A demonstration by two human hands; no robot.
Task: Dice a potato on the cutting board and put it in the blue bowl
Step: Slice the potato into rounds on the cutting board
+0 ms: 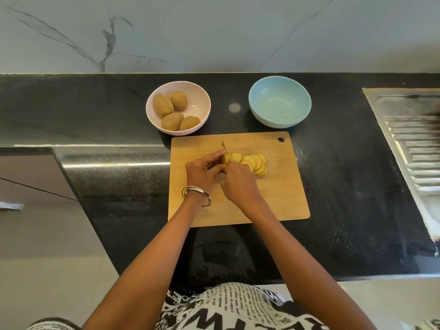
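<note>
Now right hand [238,182] slicing potato [226,159] w/ knife [223,146], left hand [202,171] steadying.

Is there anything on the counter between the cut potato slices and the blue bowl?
Nothing visible. The potato slices lie on the cutting board; beyond them are only bare board and dark counter up to the empty blue bowl.

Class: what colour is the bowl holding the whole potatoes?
Pale pink bowl; seen clearly in the head view.
</note>
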